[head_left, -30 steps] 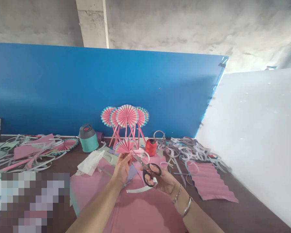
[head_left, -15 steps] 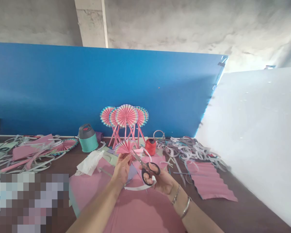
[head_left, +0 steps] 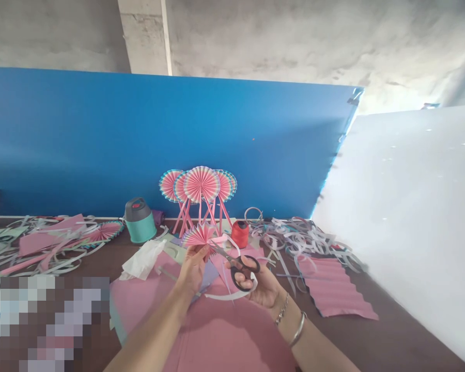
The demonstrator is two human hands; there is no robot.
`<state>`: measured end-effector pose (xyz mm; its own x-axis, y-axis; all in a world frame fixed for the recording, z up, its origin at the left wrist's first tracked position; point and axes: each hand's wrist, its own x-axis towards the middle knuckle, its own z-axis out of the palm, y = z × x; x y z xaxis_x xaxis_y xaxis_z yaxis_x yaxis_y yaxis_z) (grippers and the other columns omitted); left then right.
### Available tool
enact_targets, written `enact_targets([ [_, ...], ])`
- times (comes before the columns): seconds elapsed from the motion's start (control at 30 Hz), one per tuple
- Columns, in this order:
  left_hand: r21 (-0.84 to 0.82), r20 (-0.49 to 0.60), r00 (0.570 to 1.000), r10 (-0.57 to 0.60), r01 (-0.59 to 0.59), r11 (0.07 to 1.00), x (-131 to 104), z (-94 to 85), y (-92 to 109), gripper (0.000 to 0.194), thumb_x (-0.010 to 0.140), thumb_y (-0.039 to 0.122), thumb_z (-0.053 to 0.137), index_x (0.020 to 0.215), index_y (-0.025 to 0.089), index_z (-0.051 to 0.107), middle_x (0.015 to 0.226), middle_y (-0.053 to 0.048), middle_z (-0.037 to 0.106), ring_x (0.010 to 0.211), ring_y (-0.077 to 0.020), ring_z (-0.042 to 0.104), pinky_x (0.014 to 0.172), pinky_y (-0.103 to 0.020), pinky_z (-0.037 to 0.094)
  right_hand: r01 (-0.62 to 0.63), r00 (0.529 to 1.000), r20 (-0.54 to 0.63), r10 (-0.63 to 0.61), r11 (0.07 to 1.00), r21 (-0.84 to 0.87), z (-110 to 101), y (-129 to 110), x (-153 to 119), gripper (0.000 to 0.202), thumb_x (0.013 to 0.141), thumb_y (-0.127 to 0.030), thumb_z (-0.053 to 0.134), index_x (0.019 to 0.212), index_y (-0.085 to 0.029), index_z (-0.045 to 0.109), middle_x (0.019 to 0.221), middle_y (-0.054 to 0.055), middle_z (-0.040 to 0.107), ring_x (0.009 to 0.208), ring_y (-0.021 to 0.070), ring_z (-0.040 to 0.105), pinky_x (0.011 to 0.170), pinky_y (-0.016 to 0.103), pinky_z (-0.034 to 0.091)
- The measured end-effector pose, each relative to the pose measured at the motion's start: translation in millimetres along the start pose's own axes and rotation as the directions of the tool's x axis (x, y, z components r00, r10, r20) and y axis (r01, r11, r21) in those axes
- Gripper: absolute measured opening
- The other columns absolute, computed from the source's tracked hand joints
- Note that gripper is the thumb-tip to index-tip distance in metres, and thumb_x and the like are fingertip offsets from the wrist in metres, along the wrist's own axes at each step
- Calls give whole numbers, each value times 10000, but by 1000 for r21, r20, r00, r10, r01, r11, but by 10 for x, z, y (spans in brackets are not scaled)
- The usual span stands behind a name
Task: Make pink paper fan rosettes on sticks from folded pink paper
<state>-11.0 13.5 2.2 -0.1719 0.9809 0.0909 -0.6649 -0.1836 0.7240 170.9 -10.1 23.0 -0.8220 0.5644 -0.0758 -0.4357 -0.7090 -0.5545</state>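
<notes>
Pink pleated fan [head_left: 197, 235] pinched in left hand [head_left: 194, 266], black-handled scissors [head_left: 242, 269] looped by right hand's [head_left: 261, 287] curled fingers.

Dark brown table [head_left: 356, 336] under pink sheets [head_left: 232, 341], curled strips [head_left: 306, 238], red spool [head_left: 239, 235], teal container [head_left: 141, 228].

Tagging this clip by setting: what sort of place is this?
Probably a makeshift craft workspace: paper fans, heaped paper strips and a red spool on a table.
</notes>
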Motion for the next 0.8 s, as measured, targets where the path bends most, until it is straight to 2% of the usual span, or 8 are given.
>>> enact_targets([
  [0.17, 10, 6, 1000, 13, -13, 1000, 2, -1, 5, 197, 571, 198, 773, 707, 195, 630, 725, 20, 673, 724, -123, 614, 750, -246, 438, 12, 1000, 2, -12, 1000, -3, 27, 12, 11, 322, 751, -365, 667, 917, -91, 638, 611, -4, 577, 455, 32, 466, 398, 96, 371],
  [0.37, -15, -35, 999, 25, -26, 1000, -7, -5, -12, 263, 578, 224, 778, 755, 203, 585, 715, 42, 651, 685, -102, 604, 696, -232, 433, 134, 990, -18, -139, 976, -174, 103, 176, 76, 369, 763, -382, 661, 1000, -101, 630, 625, 10, 594, 515, 69, 524, 489, 157, 399],
  [0.47, -20, -41, 998, 36, -37, 999, 3, -15, -5, 271, 585, 228, 778, 768, 201, 581, 746, 35, 659, 704, -101, 606, 711, -237, 429, 153, 986, -36, -163, 967, -204, 101, 235, 105, 370, 763, -402, 657, 1002, -121, 626, 656, 15, 605, 532, 78, 530, 510, 177, 394],
  [0.6, -8, -19, 998, 65, -65, 998, 19, -15, 1, 236, 582, 215, 782, 730, 193, 599, 699, 39, 655, 659, -90, 593, 676, -223, 420, 152, 985, -50, -164, 969, -192, 88, 249, 124, 381, 747, -426, 666, 972, -120, 628, 647, 7, 593, 521, 70, 512, 508, 177, 375],
  [0.7, 6, 16, 998, 58, -58, 998, 9, 1, -7, 201, 584, 201, 781, 702, 183, 619, 658, 32, 652, 640, -99, 591, 667, -233, 423, 187, 975, -71, -209, 953, -240, 87, 256, 133, 378, 761, -421, 655, 982, -117, 621, 653, 13, 596, 522, 75, 514, 499, 183, 361],
  [0.8, 7, 40, 998, 53, -53, 999, -7, 11, -14, 188, 598, 198, 773, 725, 187, 634, 706, 21, 674, 684, -110, 604, 710, -244, 430, 218, 966, -70, -250, 927, -304, 80, 279, 146, 368, 773, -407, 649, 988, -109, 613, 644, 10, 587, 518, 74, 507, 492, 185, 340],
])
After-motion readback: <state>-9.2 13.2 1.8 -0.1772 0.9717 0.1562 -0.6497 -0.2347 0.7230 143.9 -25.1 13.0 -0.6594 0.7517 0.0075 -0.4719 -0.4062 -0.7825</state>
